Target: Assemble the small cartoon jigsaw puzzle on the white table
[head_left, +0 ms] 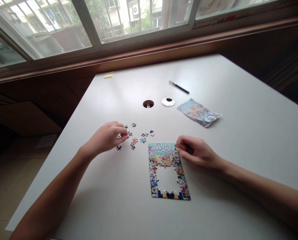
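Note:
A partly assembled jigsaw puzzle (164, 158) lies flat on the white table, its border filled around a bare rectangular middle. Left of it several loose puzzle pieces (135, 140) are scattered. Over the left side of these pieces is my left hand (112, 136), thumb and fingers pinched together with a puzzle piece at them. Curled into a pinch, my right hand (196, 150) rests at the puzzle's upper right corner, fingertips touching or just over its edge. Whatever those right fingertips hold is hidden.
Behind the puzzle lie a creased printed picture sheet (199, 112) and a black pen (179, 87). The table (109, 186) has a round cable hole (148, 104) with its silver cover (168, 102) beside it. Yellow tape (108, 75) marks the far left corner, near the window.

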A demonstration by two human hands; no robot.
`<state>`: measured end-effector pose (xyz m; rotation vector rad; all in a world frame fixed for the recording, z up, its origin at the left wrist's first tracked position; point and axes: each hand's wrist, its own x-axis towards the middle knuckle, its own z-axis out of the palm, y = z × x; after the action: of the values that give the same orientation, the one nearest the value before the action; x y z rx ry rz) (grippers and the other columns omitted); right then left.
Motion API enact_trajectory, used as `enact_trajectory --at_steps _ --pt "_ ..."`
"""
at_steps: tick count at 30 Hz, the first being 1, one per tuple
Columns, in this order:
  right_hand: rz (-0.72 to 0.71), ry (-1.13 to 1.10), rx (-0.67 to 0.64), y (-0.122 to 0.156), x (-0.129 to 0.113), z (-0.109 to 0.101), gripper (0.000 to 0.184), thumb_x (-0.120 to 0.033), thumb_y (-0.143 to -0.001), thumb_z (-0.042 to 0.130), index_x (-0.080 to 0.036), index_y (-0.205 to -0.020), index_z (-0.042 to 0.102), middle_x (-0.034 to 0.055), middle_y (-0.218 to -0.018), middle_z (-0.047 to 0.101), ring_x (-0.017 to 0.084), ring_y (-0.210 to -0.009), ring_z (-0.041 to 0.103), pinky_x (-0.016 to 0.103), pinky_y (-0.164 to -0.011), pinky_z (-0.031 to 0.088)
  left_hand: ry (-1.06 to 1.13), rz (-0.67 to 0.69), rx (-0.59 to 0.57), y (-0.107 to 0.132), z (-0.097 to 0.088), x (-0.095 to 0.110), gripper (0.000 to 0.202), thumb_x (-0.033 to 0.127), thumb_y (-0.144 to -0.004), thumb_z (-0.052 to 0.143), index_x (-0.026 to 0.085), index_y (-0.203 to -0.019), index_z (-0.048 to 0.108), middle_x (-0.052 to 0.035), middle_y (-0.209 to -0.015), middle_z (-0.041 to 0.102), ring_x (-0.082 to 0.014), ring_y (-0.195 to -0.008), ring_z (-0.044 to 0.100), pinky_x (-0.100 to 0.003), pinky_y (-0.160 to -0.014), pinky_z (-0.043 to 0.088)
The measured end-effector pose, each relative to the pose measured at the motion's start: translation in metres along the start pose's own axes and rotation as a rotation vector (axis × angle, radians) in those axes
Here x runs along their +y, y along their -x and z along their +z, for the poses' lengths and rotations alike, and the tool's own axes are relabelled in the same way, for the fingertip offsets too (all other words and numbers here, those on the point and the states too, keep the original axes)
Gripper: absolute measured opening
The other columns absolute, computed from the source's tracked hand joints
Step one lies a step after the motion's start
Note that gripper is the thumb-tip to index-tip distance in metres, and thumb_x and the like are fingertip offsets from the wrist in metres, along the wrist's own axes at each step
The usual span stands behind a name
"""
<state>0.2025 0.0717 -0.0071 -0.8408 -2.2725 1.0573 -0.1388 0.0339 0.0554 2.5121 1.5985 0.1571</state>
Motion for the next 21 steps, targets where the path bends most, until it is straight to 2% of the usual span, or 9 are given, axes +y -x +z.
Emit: enact_trajectory --at_steps 3,9,12,15,18,21 --pt "-0.008 -0.003 -0.004 0.000 0.000 0.000 0.015 -0.009 -0.077 0.053 -0.020 -0.073 0.045 -0.0036 -0.066 0.045 0.011 -0.059 0.038 0.023 -0.055 0.034 0.014 -0.007 -0.053 0.002 -0.004 0.005 0.022 0.031 -0.093 0.055 0.021 -0.079 0.068 -0.0013 -0.082 0.068 -0.0175 -0.081 0.059 -0.029 -0.070 0.042" --pt "-0.027 0.009 -0.005 0.000 -0.001 -0.001 0.015 -0.009 -0.078 0.053 -0.020 -0.072 0.044 -0.0040 -0.065 0.043 0.010 -0.058 0.037 0.023 -0.055 0.033 -0.015 0.045 -0.135 0.003 -0.005 0.013 0.011 0.028 -0.089 0.060 0.023 -0.084 0.068 -0.0005 -0.086 0.068 -0.0182 -0.083 0.059 -0.030 -0.072 0.042" --pt "-0.032 0.010 -0.007 0.001 -0.001 -0.001 0.016 -0.009 -0.078 0.053 -0.020 -0.072 0.043 -0.0040 -0.065 0.043 0.010 -0.058 0.036 0.023 -0.054 0.033 -0.014 0.079 -0.148 0.003 -0.006 0.014 0.009 0.027 -0.087 0.063 0.024 -0.093 0.068 -0.0008 -0.091 0.068 -0.0186 -0.085 0.060 -0.030 -0.072 0.043" --pt "-0.037 0.011 -0.006 0.002 -0.001 -0.001 0.015 -0.009 -0.078 0.053 -0.020 -0.072 0.044 -0.0038 -0.065 0.043 0.011 -0.058 0.036 0.023 -0.054 0.033 0.022 0.155 -0.158 0.002 -0.004 0.012 0.018 0.023 -0.089 0.061 0.028 -0.104 0.068 -0.0007 -0.098 0.069 -0.0178 -0.089 0.060 -0.029 -0.075 0.044" --pt "-0.041 0.015 -0.006 0.001 -0.002 -0.001 0.015 -0.010 -0.077 0.053 -0.020 -0.072 0.043 -0.0038 -0.065 0.043 0.011 -0.058 0.036 0.023 -0.054 0.033 0.050 0.213 -0.167 -0.001 0.000 0.011 0.015 0.022 -0.091 0.060 0.028 -0.099 0.071 -0.0009 -0.097 0.069 -0.0170 -0.088 0.062 -0.030 -0.078 0.045" --pt "-0.045 0.015 -0.007 0.000 -0.002 -0.001 0.015 -0.010 -0.077 0.053 -0.020 -0.072 0.043 -0.0038 -0.065 0.042 0.011 -0.058 0.036 0.024 -0.055 0.033 0.065 0.216 -0.154 -0.002 0.003 0.011 0.013 0.023 -0.092 0.060 0.025 -0.091 0.073 -0.0020 -0.090 0.069 -0.0168 -0.084 0.062 -0.030 -0.077 0.045"
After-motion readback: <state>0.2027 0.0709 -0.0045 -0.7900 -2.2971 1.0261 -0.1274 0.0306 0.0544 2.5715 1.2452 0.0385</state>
